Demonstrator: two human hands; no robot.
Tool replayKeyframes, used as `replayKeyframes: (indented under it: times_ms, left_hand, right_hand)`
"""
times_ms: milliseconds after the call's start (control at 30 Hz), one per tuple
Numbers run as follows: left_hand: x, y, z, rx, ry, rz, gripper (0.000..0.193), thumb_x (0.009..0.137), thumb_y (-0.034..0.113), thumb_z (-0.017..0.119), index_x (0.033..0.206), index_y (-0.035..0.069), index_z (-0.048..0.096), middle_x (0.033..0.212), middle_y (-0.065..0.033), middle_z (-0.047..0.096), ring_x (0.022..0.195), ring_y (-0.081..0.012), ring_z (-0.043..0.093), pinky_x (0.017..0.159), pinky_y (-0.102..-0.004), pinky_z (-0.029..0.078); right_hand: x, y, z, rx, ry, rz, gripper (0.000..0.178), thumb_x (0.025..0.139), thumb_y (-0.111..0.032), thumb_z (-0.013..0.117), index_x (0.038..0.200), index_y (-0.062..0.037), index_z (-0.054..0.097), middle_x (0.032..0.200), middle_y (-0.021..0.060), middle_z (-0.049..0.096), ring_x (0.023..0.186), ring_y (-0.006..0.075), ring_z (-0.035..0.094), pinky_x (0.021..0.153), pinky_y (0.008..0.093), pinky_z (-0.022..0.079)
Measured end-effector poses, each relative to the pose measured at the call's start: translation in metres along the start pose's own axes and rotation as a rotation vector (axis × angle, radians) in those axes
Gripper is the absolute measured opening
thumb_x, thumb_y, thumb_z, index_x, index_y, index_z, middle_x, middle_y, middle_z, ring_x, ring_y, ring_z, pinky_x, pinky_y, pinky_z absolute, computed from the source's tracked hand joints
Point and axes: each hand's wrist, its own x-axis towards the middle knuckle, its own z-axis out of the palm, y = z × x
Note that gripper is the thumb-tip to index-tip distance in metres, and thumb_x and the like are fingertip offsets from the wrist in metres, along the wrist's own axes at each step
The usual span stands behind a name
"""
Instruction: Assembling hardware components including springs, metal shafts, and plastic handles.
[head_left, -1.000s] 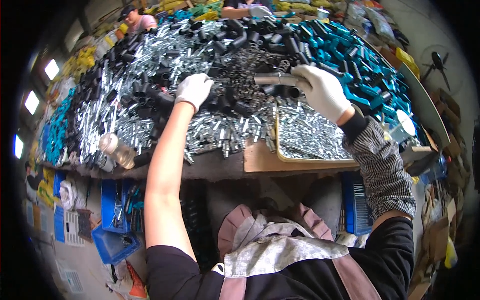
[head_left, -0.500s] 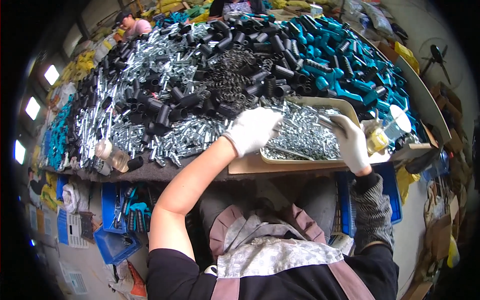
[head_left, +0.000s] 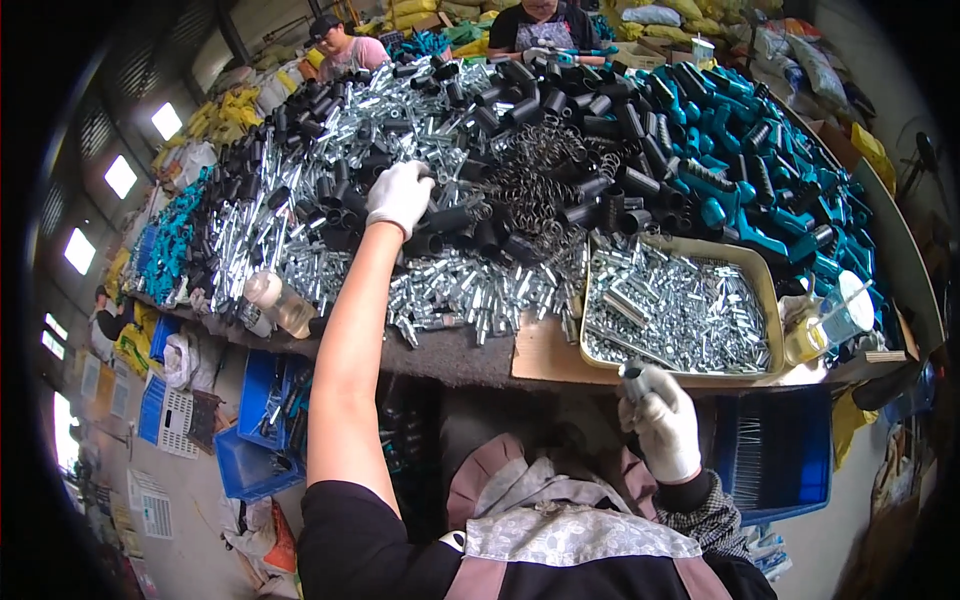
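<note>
My left hand (head_left: 400,197), in a white glove, is stretched far out over the heap. Its fingers are curled down among black tubes (head_left: 460,219) and shiny metal parts; whatever they grip is hidden. Close to my body, in front of the table edge, my right hand (head_left: 662,425), also gloved, grips a short metal sleeve (head_left: 633,376) whose round end points up and away. Beyond it lies a cream tray (head_left: 772,300) filled with small metal pins and larger metal pieces, on a cardboard sheet (head_left: 545,352). Dark coil springs (head_left: 535,190) are piled right of my left hand.
Teal handles (head_left: 735,215) are heaped at the right. A clear bottle (head_left: 282,305) lies at the left front edge; a plastic cup (head_left: 845,312) stands beside the tray. Blue crates (head_left: 775,450) sit below the table. Two people (head_left: 545,35) (head_left: 348,50) work across the heap.
My left hand has left the tray's side and reached forward and left into the heap. My right hand has drawn back from over the tray toward my body with the metal sleeve.
</note>
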Motion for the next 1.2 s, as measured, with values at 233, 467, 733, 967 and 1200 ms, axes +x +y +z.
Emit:
replayKeyframes:
  times_ms: [233, 467, 733, 967, 1200]
  left_hand:
    - [0.031, -0.010, 0.035, 0.255, -0.274, 0.175, 0.038, 0.082, 0.034, 0.065, 0.116, 0.019, 0.072, 0.112, -0.0159, 0.071, 0.105, -0.0346, 0.067, 0.096, -0.0440, 0.050]
    - [-0.052, -0.038, -0.015, -0.556, 0.474, -0.042, 0.024, 0.093, 0.022, 0.065, 0.105, 0.003, 0.075, 0.100, -0.0123, 0.075, 0.089, -0.0228, 0.072, 0.081, -0.0321, 0.054]
    - [-0.253, 0.075, -0.016, -1.599, -0.468, -0.067, 0.058, 0.089, 0.017, 0.064, 0.138, -0.006, 0.043, 0.100, -0.0175, 0.070, 0.085, -0.0219, 0.066, 0.081, -0.0332, 0.052]
    - [-0.316, 0.137, 0.007, -1.684, -0.478, -0.090, 0.034, 0.097, 0.007, 0.057, 0.129, -0.003, 0.048, 0.127, -0.0211, 0.063, 0.115, -0.0201, 0.061, 0.101, -0.0321, 0.046]
    - [-0.313, 0.134, -0.011, -1.167, -0.725, 0.291, 0.041, 0.090, 0.015, 0.070, 0.125, -0.003, 0.061, 0.133, -0.0177, 0.060, 0.118, -0.0277, 0.060, 0.102, -0.0354, 0.046]
  right_hand:
    - [-0.004, 0.014, 0.029, 0.073, -0.138, 0.173, 0.060, 0.096, -0.043, 0.064, 0.134, 0.0026, 0.054, 0.101, 0.0081, 0.065, 0.072, 0.0102, 0.056, 0.064, 0.0227, 0.044]
    - [-0.014, 0.018, 0.021, 0.081, -0.121, 0.213, 0.065, 0.092, -0.050, 0.067, 0.130, 0.0022, 0.055, 0.097, 0.0073, 0.064, 0.071, 0.0102, 0.055, 0.064, 0.0233, 0.043]
    - [-0.007, 0.041, 0.026, 0.094, -0.133, 0.263, 0.056, 0.090, -0.033, 0.074, 0.128, 0.0024, 0.054, 0.101, 0.0056, 0.062, 0.081, 0.0116, 0.058, 0.076, 0.0273, 0.050]
    - [-0.029, 0.043, 0.025, -0.001, -0.074, 0.251, 0.045, 0.092, -0.027, 0.070, 0.125, 0.0011, 0.058, 0.095, 0.0038, 0.064, 0.081, 0.0101, 0.059, 0.076, 0.0262, 0.051]
    - [-0.043, 0.049, 0.001, 0.192, -0.309, 0.317, 0.057, 0.090, -0.046, 0.072, 0.122, 0.0000, 0.059, 0.099, 0.0037, 0.064, 0.084, 0.0107, 0.062, 0.075, 0.0270, 0.051]
